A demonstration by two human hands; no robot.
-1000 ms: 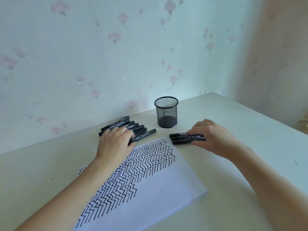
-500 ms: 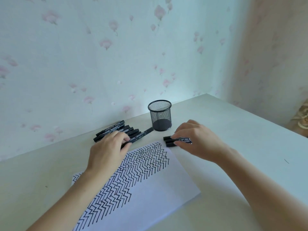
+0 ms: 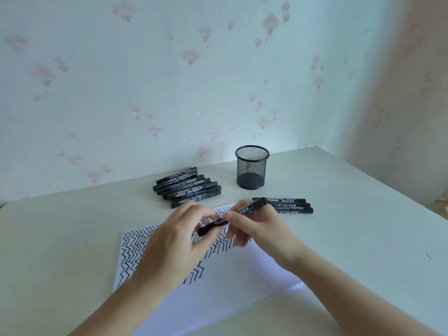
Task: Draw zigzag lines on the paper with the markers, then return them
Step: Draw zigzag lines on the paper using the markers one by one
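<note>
Above the zigzag-covered paper (image 3: 218,287) near the tabletop's front edge, the left hand (image 3: 179,241) and right hand (image 3: 257,229) both pinched one black marker (image 3: 232,215), while a mesh cup (image 3: 252,167) stood toward the back edge.

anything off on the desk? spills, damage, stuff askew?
Nothing stands out. The mesh cup stands upright and holds no markers; markers lie in two tidy groups. Both hands hold one marker over the paper.
</note>
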